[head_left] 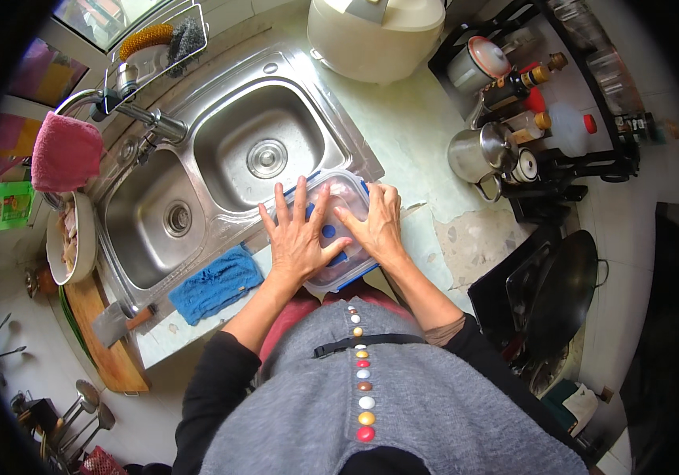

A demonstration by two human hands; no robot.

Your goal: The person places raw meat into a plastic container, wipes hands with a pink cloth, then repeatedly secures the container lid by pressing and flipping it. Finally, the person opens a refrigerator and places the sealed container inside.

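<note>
A clear plastic food container point(339, 279) with a clear lid and blue clips sits at the counter's front edge, just in front of the sink. My left hand point(299, 234) lies spread on its lid, palm down, fingers apart. At the container's right side, my right hand point(380, 222) grips the edge, its thumb on top of the lid and its fingers bent over the blue clip. Something pale shows dimly through the lid; I cannot tell what it is.
Behind the container is a double-bowl steel sink point(215, 209). A blue cloth point(216, 284) lies to its left, near a cleaver point(115, 324) on a wooden board point(111, 350). A cream rice cooker point(378, 41) stands at the back; bottles and a steel pot point(476, 155) are at right, beside a wok point(562, 297).
</note>
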